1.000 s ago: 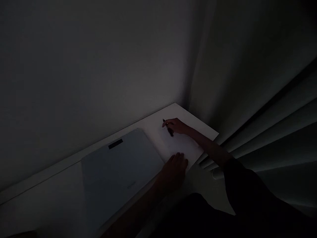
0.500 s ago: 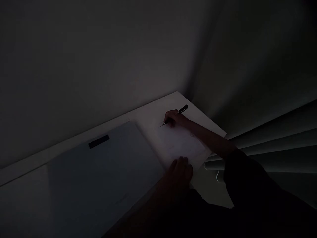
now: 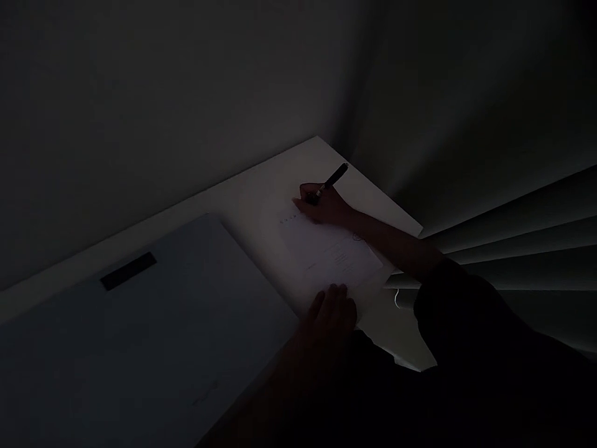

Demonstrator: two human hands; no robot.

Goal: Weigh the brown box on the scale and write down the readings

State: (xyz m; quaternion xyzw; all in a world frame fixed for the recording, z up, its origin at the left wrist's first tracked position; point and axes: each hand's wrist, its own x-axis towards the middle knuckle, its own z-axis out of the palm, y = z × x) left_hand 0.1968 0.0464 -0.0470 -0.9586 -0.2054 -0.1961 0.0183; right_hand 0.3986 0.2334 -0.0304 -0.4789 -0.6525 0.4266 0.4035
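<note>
The scene is very dark. My right hand (image 3: 324, 205) is closed round a black pen (image 3: 332, 179), its tip down on a white sheet of paper (image 3: 326, 252) near the far corner of a white desk (image 3: 261, 199). The pen's upper end tilts up and to the right. My left hand (image 3: 333, 314) lies flat with fingers stretched out on the sheet's near edge. Faint marks show on the paper by the pen tip and lower on the sheet.
A large pale flat device (image 3: 140, 336) with a dark rectangle (image 3: 128, 271) near its far edge lies on the desk to the left of the paper. A wall stands behind the desk. Pleated curtains (image 3: 513, 230) hang at the right.
My right hand turned the pen so its upper end points up and right, and set the tip on the paper. The view shifted, so the desk sits higher and more to the left.
</note>
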